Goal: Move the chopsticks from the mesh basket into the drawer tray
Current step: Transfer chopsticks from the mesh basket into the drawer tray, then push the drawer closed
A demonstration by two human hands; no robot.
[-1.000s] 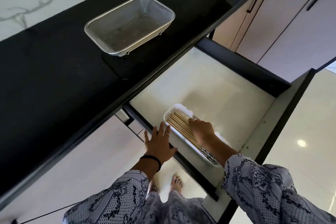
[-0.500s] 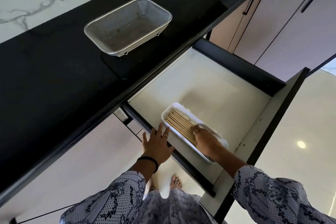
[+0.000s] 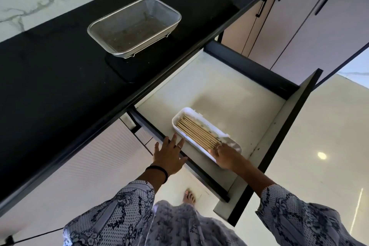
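Right hand [image 3: 225, 156] lies palm-down over the near end of the white tray [image 3: 184, 111], fingers bent over the chopstick tips; whether they pinch a stick or only press on them cannot be told, since the fingertips are hidden against the wood. Forearm comes in from the lower right, patterned sleeve [image 3: 299, 215] pushed back from the wrist.

Chopsticks [image 3: 196, 131]: pale wooden bundle, lying flat and parallel inside the tray, packed side by side. Long axis runs along the tray's length, from the far-left end toward the near-right end under the hand. Far ends sit close to the tray's far wall.

Tray rests on the floor of the open drawer [image 3: 229, 90], in its near-left part, its long side roughly parallel to the drawer's left side wall and just beside it. Bare drawer floor extends to the right and toward the back.

Left hand [image 3: 169, 156] is flat, fingers straight and spread, resting on the drawer's dark left edge, holding nothing; a black band circles the wrist.

Mesh basket [image 3: 171, 13] stands on the black countertop [image 3: 50, 56], well apart from the tray, with no chopsticks in it. Countertop lip overhangs the drawer's back. Cabinet doors [image 3: 295, 22] stand to the upper right.
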